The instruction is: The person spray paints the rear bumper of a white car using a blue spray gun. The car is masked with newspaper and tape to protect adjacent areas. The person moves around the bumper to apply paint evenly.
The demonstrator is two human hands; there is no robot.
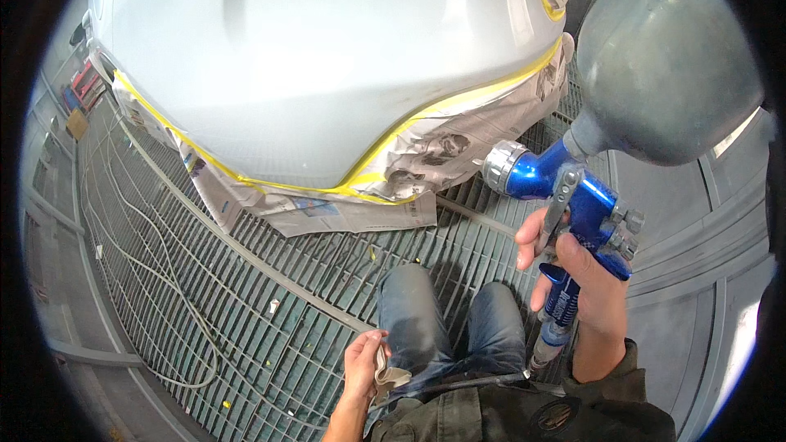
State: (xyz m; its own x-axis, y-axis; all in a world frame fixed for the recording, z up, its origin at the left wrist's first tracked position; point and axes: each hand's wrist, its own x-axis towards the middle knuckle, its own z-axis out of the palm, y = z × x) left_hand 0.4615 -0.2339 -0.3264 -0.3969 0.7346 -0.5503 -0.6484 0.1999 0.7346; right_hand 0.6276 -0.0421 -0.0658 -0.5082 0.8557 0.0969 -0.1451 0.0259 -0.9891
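Observation:
My right hand (598, 303) grips a blue spray gun (589, 209) with a silver air cap and a large dull grey cup (663, 57) on top; an air hose runs from its base. At bottom centre, my left hand (363, 364) is closed on a crumpled beige cloth (391, 376). In front of me is a light grey vehicle body panel (311, 65), bordered by yellow masking tape (289, 184) and sheets of newspaper (475, 139) hanging along its lower edges. The gun's nozzle points left, near the newspaper on the right.
A metal grate floor (270, 286) lies under me, with pale hoses (211, 364) trailing along the left. A red cart (86, 82) and a cardboard box (76, 123) stand far left. Grey booth walls (696, 237) rise at both sides. My jeans-clad knees show below the panel.

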